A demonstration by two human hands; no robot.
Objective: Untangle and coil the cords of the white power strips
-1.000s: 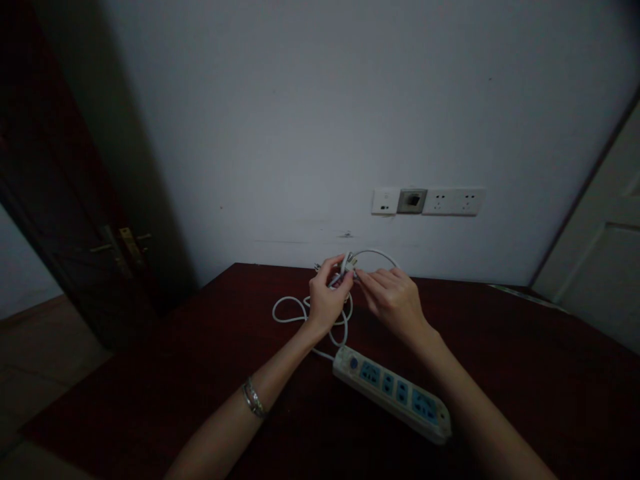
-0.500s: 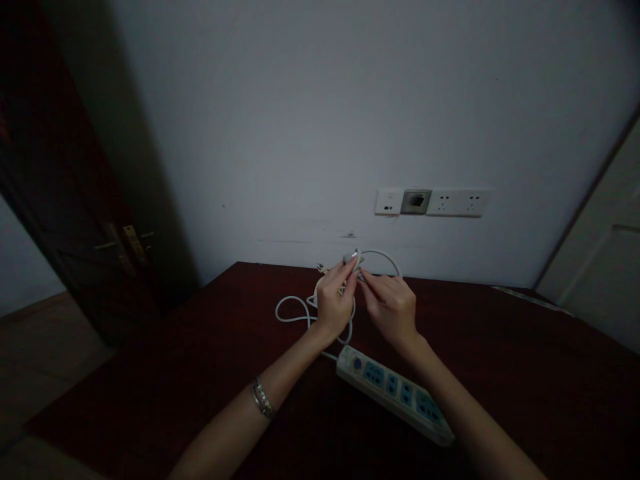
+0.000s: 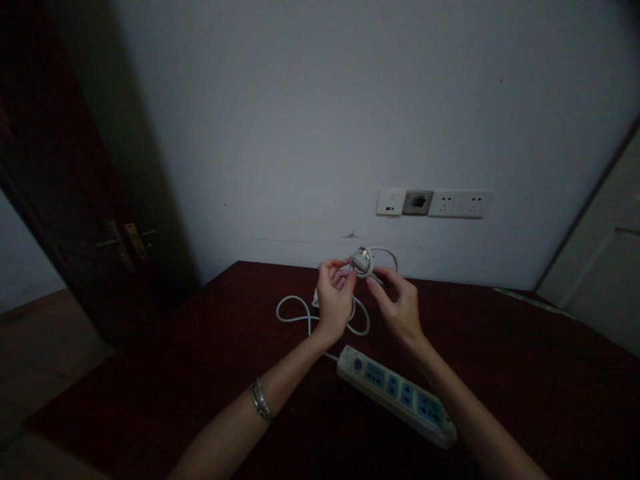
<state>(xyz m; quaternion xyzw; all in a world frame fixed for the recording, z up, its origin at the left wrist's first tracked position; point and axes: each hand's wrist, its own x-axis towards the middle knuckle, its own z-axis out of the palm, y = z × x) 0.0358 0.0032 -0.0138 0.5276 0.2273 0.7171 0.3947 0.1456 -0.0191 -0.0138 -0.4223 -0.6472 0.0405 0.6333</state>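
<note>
A white power strip (image 3: pixel 397 395) with blue sockets lies on the dark red table (image 3: pixel 150 387) in front of me. Its white cord (image 3: pixel 293 308) loops across the table behind it. My left hand (image 3: pixel 334 301) is raised over the loops, its fingertips pinched on the cord just beside the plug (image 3: pixel 362 261). My right hand (image 3: pixel 399 303) is opposite, its thumb and fingers closed on the cord by the plug. A silver bracelet (image 3: pixel 259 401) sits on my left wrist.
A row of wall sockets (image 3: pixel 434 203) is on the white wall above the table's far edge. A dark wooden door (image 3: pixel 60 200) with a brass handle stands at the left. A light door is at the far right.
Both hands have turned the plug end so the plug now faces up between them. A further loop of cord has dropped below my left hand. The power strip has not moved.
</note>
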